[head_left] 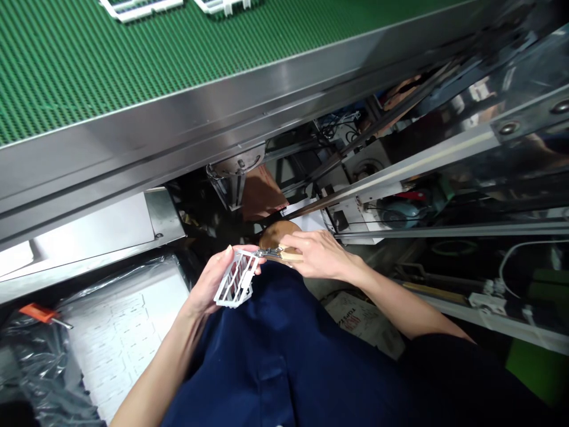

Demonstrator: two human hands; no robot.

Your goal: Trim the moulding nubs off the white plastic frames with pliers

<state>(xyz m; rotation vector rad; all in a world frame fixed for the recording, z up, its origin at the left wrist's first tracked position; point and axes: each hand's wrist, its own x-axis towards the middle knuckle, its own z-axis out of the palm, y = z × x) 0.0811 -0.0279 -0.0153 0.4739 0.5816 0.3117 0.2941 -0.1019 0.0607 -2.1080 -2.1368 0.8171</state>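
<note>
My left hand (pixel 208 283) is closed around a small white plastic grille (pixel 237 279) with several slanted slats, held in front of my dark blue shirt. A pair of nippers (pixel 288 257) with pale yellow handles sits in my right hand (pixel 320 254), its fingers wrapped round the handles. The metal jaws reach the upper right corner of the grille, close to my left fingertips. Whether the jaws are closed on the plastic is too small to tell.
A green ribbed conveyor belt (pixel 133 65) with a metal side rail (pixel 186 112) runs across the top, carrying two white plastic parts (pixel 146 8). At left is a plastic-lined box (pixel 120 332) holding white parts, with an orange-handled tool (pixel 39 312) at its edge. Metal machine bars (pixel 427 160) stand at right.
</note>
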